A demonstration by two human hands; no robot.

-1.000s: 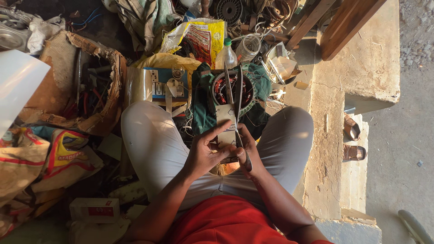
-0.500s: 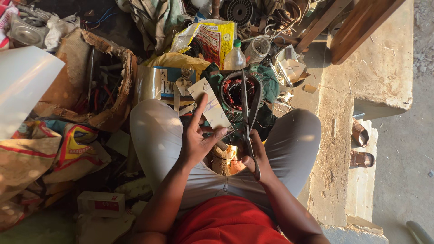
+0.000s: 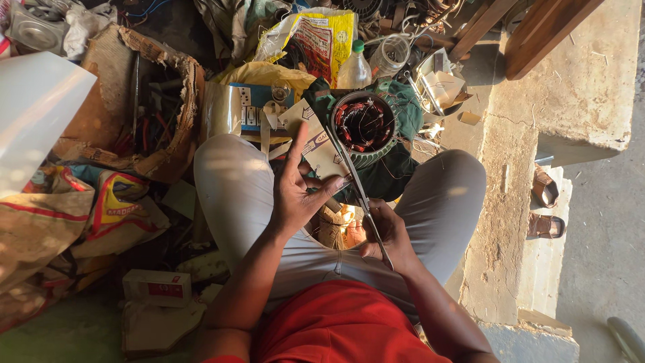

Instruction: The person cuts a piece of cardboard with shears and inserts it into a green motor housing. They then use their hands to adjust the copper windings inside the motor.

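I sit cross-legged in grey trousers and a red shirt. My left hand (image 3: 299, 191) holds a pale cardboard piece (image 3: 316, 138), thumb pressing it and fingers stretched upward. My right hand (image 3: 386, 235) grips the handles of long metal scissors (image 3: 353, 181), whose blades run up along the card's right edge. Just beyond the card stands a round motor stator (image 3: 363, 128) with copper and red windings, resting on a dark green cloth (image 3: 393, 171). Between my legs lie crumpled paper scraps (image 3: 336, 225).
A torn cardboard box of tools (image 3: 144, 114) lies left, with printed sacks (image 3: 80, 215) below it. A yellow bag (image 3: 319, 37), plastic bottle (image 3: 355, 67) and glass jar (image 3: 393, 57) stand behind. A concrete step (image 3: 510, 202) and sandals (image 3: 544, 205) are right. Small boxes (image 3: 158, 286) lie at lower left.
My left hand has turned the card and raised it toward the stator, fingers spreading. The scissors tilted from upright to a slant along the card's edge. The view shifted slightly.
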